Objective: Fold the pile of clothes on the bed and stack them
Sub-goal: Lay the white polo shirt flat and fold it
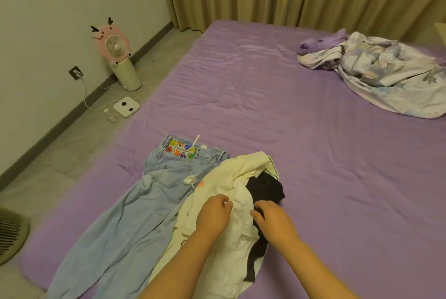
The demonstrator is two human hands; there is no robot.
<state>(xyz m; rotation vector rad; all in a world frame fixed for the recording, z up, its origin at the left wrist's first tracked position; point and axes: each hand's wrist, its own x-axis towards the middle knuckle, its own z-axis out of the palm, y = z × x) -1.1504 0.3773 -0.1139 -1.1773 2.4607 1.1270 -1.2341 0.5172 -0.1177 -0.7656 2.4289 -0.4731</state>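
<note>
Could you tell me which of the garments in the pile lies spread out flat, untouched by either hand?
The light blue denim jeans, laid out full-length on the left; the cream garment and black garment are bunched beneath both hands.

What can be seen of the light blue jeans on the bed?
The light blue jeans look like pale washed denim and lie unfolded, spread mostly flat on the purple sheet. The waistband points toward the far side of the bed and the legs run back toward the person. A colourful patch sits on the waistband, and a back pocket shows. The cream garment overlaps their right side. Neither hand touches them.
</note>
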